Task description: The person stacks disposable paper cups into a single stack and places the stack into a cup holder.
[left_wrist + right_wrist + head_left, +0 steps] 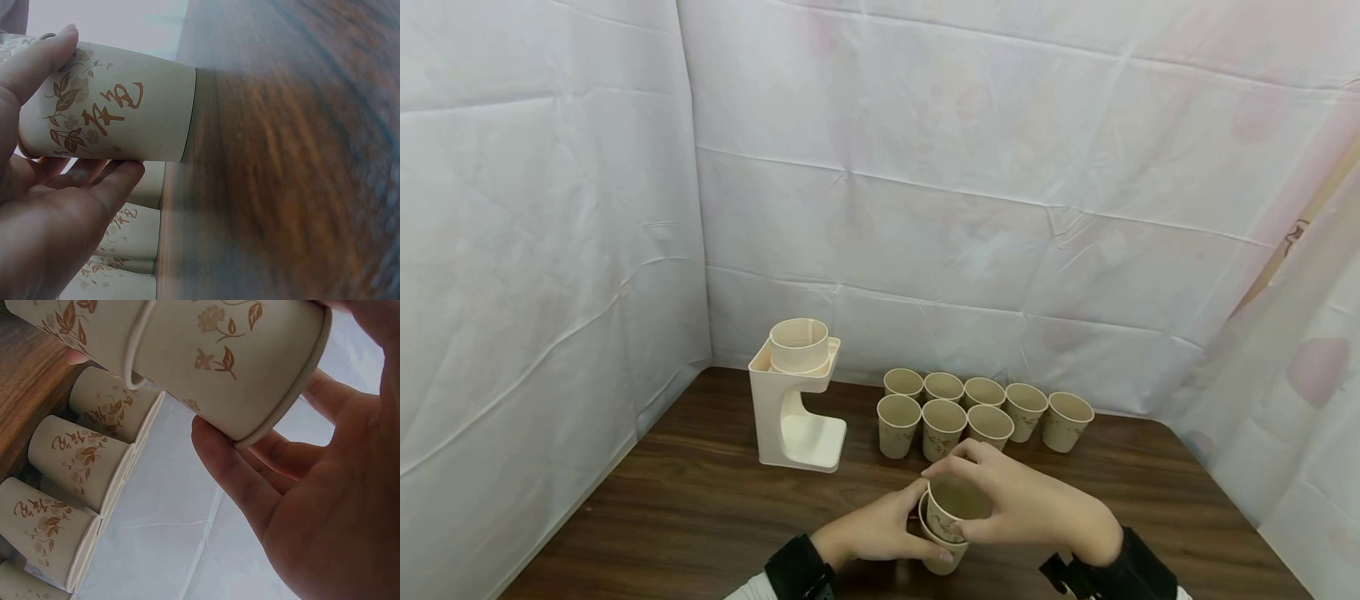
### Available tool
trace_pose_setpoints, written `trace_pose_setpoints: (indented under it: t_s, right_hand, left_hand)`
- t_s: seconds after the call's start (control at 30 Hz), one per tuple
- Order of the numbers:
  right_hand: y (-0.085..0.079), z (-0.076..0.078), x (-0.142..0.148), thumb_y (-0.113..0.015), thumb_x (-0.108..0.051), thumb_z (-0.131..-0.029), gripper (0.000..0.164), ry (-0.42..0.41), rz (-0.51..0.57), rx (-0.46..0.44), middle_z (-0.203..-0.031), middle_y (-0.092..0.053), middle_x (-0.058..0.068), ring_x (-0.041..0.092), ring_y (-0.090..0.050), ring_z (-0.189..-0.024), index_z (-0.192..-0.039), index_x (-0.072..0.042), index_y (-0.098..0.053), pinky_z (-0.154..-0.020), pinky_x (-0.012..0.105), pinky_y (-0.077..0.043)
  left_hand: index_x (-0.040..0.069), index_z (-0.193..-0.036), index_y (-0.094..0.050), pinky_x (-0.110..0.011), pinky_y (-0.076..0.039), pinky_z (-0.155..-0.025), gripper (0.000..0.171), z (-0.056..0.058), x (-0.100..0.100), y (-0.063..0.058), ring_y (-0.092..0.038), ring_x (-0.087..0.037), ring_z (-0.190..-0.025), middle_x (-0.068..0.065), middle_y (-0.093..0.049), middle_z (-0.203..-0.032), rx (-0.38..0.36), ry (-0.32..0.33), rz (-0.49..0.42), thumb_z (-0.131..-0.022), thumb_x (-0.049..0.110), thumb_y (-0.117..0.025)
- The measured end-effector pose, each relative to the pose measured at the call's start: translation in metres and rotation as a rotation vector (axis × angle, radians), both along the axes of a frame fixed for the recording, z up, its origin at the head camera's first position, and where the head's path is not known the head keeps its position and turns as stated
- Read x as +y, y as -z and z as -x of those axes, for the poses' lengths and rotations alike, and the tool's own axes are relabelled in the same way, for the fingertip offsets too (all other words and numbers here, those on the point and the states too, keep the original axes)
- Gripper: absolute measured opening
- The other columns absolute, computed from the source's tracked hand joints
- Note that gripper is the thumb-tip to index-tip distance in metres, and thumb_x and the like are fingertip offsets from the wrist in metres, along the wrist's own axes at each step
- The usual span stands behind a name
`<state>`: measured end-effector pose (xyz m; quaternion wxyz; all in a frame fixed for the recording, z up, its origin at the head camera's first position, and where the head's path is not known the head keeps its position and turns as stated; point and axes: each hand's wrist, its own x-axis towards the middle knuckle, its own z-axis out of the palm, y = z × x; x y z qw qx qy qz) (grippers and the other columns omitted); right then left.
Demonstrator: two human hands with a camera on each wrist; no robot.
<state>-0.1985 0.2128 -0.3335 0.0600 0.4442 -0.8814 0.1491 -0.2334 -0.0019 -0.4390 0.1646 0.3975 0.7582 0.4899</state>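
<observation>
Near the front of the table, two floral paper cups are in my hands, one partly inside the other. My left hand [880, 528] grips the lower paper cup [943, 568], its thumb and fingers on opposite sides. In the left wrist view that cup [156, 112] shows brown lettering and its base at the wood surface. My right hand [1030, 500] holds the upper paper cup [942, 518] near the rim. The right wrist view shows this upper cup [250, 369] tilted, its lower end inside the other cup's rim; fingers and thumb sit around its mouth.
Several matching paper cups [943, 429] stand upright in two rows behind my hands. Left of them stands a cream C-shaped stand [771, 425] with a round cream holder [800, 354] on top. White cloth [880, 225] hangs behind the dark wooden table [700, 500].
</observation>
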Motion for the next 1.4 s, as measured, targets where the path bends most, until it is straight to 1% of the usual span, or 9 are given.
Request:
trace_pose_setpoints:
  t_s: [0.2, 0.3, 0.43, 0.57, 0.73, 0.83, 0.97, 1.2, 1.4]
  right_hand:
    - [0.004, -0.002, -0.001, -0.068, -0.041, -0.082, 0.049, 0.025, -0.012, -0.055, -0.113, -0.049, -0.008, 0.007, -0.051, -0.098, -0.127, -0.032, -0.050, -0.081, 0.035, -0.050]
    - [0.005, -0.003, -0.002, -0.066, -0.049, -0.083, 0.051, 0.042, -0.027, -0.094, -0.114, -0.049, -0.007, 0.008, -0.051, -0.098, -0.128, -0.033, -0.049, -0.081, 0.035, -0.050]
    - [0.007, -0.003, -0.002, -0.065, -0.051, -0.082, 0.053, 0.041, -0.040, -0.126, -0.115, -0.048, -0.006, 0.008, -0.052, -0.098, -0.129, -0.033, -0.048, -0.081, 0.035, -0.050]
    - [0.009, -0.002, -0.001, -0.066, -0.050, -0.082, 0.055, 0.029, -0.036, -0.126, -0.115, -0.048, -0.005, 0.008, -0.052, -0.098, -0.130, -0.031, -0.048, -0.081, 0.035, -0.050]
    - [0.012, -0.002, -0.001, -0.066, -0.049, -0.082, 0.056, 0.018, -0.027, -0.129, -0.113, -0.047, -0.005, 0.008, -0.052, -0.098, -0.131, -0.032, -0.047, -0.081, 0.035, -0.050]
    - [0.014, -0.002, -0.002, -0.065, -0.051, -0.082, 0.057, 0.022, -0.031, -0.134, -0.113, -0.047, -0.005, 0.009, -0.052, -0.098, -0.133, -0.032, -0.046, -0.082, 0.036, -0.050]
    - [0.019, -0.001, -0.001, -0.063, -0.052, -0.082, 0.058, 0.019, -0.033, -0.127, -0.112, -0.047, -0.004, 0.010, -0.052, -0.097, -0.133, -0.032, -0.045, -0.081, 0.036, -0.051]
    - [0.026, 0.001, -0.005, -0.061, -0.058, -0.081, 0.061, 0.042, -0.042, -0.140, -0.112, -0.047, -0.005, 0.010, -0.051, -0.100, -0.133, -0.029, -0.044, -0.083, 0.037, -0.050]
    - [0.029, 0.001, -0.005, -0.060, -0.059, -0.081, 0.062, 0.039, -0.045, -0.127, -0.111, -0.046, -0.004, 0.010, -0.051, -0.097, -0.132, -0.028, -0.044, -0.081, 0.036, -0.051]
  left_hand:
    - [0.024, -0.134, -0.035, -0.026, -0.044, -0.091, 0.069, 0.000, -0.001, 0.003, -0.050, -0.003, -0.105, 0.011, -0.057, -0.116, -0.006, -0.009, 0.016, -0.078, 0.043, -0.072]
    - [0.023, -0.135, -0.034, -0.025, -0.044, -0.091, 0.069, 0.001, -0.001, 0.004, -0.051, -0.004, -0.105, 0.009, -0.057, -0.117, -0.024, 0.006, 0.005, -0.079, 0.041, -0.072]
    - [0.021, -0.129, -0.039, -0.025, -0.044, -0.090, 0.063, 0.001, -0.001, 0.003, -0.052, -0.003, -0.103, 0.009, -0.057, -0.115, -0.033, 0.011, 0.002, -0.080, 0.040, -0.072]
    - [0.020, -0.129, -0.040, -0.025, -0.045, -0.089, 0.060, 0.000, -0.002, 0.002, -0.052, -0.003, -0.102, 0.009, -0.058, -0.114, -0.034, 0.018, -0.001, -0.080, 0.039, -0.071]
    - [0.022, -0.137, -0.033, -0.024, -0.045, -0.090, 0.068, 0.001, -0.002, 0.002, -0.052, -0.004, -0.105, 0.002, -0.057, -0.121, -0.054, 0.047, -0.034, -0.082, 0.036, -0.070]
    - [0.026, -0.141, -0.027, -0.024, -0.044, -0.090, 0.072, 0.002, -0.002, 0.003, -0.052, -0.005, -0.106, -0.001, -0.055, -0.124, -0.040, 0.056, -0.042, -0.083, 0.036, -0.070]
    - [0.029, -0.141, -0.026, -0.024, -0.044, -0.091, 0.073, 0.002, -0.002, 0.003, -0.052, -0.007, -0.107, -0.003, -0.054, -0.126, -0.026, 0.059, -0.046, -0.082, 0.036, -0.070]
    - [0.018, -0.139, -0.030, -0.022, -0.045, -0.089, 0.070, 0.002, -0.002, 0.004, -0.053, -0.009, -0.106, -0.003, -0.055, -0.125, -0.014, 0.034, -0.027, -0.083, 0.032, -0.070]
    - [0.018, -0.139, -0.030, -0.022, -0.046, -0.088, 0.069, 0.001, -0.003, 0.004, -0.054, -0.010, -0.105, -0.006, -0.055, -0.125, -0.024, 0.048, -0.047, -0.083, 0.030, -0.070]
